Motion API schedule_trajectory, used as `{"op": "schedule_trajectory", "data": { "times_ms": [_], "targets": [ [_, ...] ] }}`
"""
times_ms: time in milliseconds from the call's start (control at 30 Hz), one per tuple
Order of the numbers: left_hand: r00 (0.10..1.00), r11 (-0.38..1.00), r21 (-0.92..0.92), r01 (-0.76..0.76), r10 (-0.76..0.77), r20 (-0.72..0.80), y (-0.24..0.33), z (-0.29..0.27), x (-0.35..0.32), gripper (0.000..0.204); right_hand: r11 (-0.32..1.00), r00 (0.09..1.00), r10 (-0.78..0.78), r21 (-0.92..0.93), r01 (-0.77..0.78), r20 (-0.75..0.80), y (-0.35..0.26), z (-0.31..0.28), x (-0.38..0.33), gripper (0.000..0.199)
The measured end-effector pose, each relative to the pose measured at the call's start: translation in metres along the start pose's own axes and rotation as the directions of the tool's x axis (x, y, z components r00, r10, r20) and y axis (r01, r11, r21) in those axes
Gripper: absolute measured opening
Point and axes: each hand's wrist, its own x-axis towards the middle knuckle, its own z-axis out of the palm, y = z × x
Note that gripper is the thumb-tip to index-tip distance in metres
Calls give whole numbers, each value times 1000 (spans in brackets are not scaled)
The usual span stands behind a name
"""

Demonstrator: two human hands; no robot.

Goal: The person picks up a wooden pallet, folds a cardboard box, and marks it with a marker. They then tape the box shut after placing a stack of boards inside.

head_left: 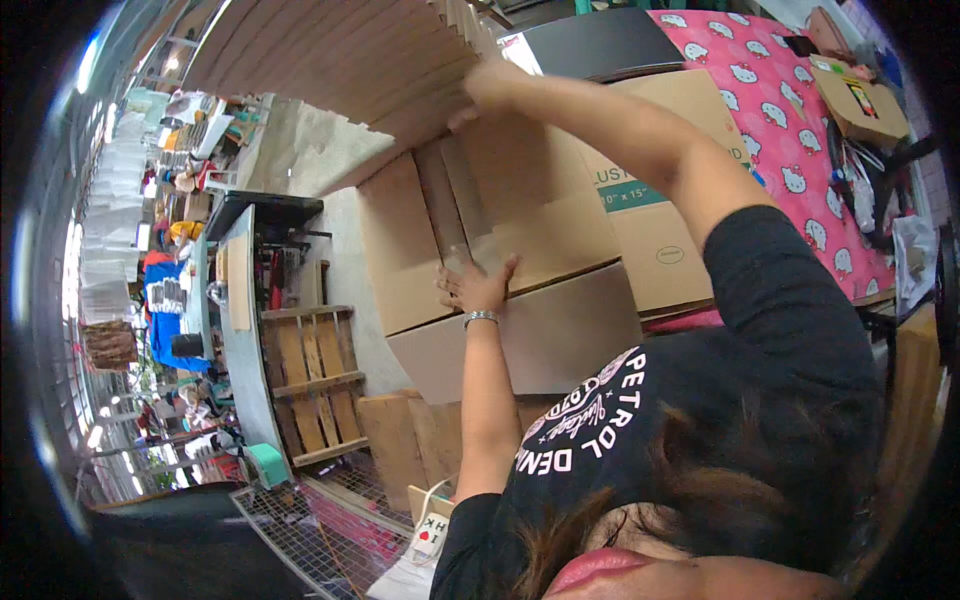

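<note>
Cardboard box (560, 330) stands against a second box (660, 240), its flaps apart, so closing looks unfinished. Left hand (480, 287) presses flat on a flap, fingers spread, holding nothing. Right hand (487, 92) reaches up to the flap's top edge by a stack of flat cardboard (330, 60); I cannot tell its grip. Around: pink patterned cloth (800, 130), wooden pallet (310, 380), wire mesh (300, 525), a cluttered workshop.

wooden pallet (312, 385) on concrete floor, pink patterned cloth (800, 130) rt, daylight lft, wire mesh (320, 530) below.

Far fingers (470, 112) behind cardboard stack (340, 60) — background blurred
</note>
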Motion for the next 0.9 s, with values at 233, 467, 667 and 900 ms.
{"op": "schedule_trajectory", "data": {
  "times_ms": [233, 467, 667, 900],
  "targets": [
    [767, -150, -934, 324, -536, 352, -187, 125, -132, 91, 993, 981, -48, 98, 67, -186, 16, 138, -67, 45],
    [797, -325, -931, 166, -512, 321, -165, 68, -210, 106, 948, 997, 11, 316, -34, 75, 27, 146, -25, 40],
    [859, 217, -843, -492, -33, -510, -60, -21, -110, 65, 949, 991, 31, 308, -70, 130, 42, 148, -18, 42],
    [916, 949, 96, -300, 314, -248, -50, 2, 5, 63, 988, 939, -80, 150, 30, 334, 31, 118, 18, 48]
  ]
}}
